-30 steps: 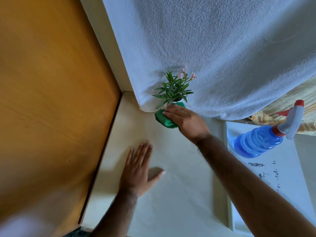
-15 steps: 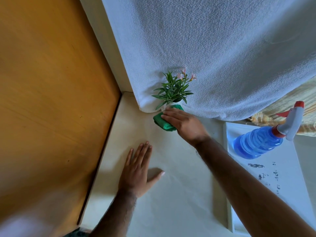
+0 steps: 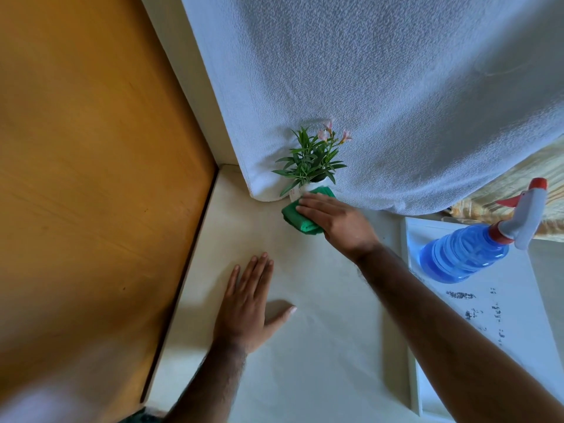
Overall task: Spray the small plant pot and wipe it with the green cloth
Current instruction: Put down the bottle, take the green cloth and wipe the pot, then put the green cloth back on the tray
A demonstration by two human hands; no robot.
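Note:
A small white plant pot (image 3: 300,190) with green leaves and pink flowers stands at the back of the cream ledge, against a hanging white towel. My right hand (image 3: 335,219) presses the folded green cloth (image 3: 297,216) against the pot's front, hiding most of the pot. My left hand (image 3: 248,303) lies flat on the ledge, fingers spread, holding nothing. The blue spray bottle (image 3: 467,254) with a white and red trigger head stands to the right, untouched.
A white towel (image 3: 381,87) hangs over the wall behind the pot. An orange wooden panel (image 3: 85,178) borders the ledge (image 3: 320,346) on the left. The bottle stands on a lower white surface (image 3: 488,325) with dark marks, right of the ledge's raised edge.
My right hand with the green cloth has shifted slightly up and left against the pot. The left hand has stayed flat in place.

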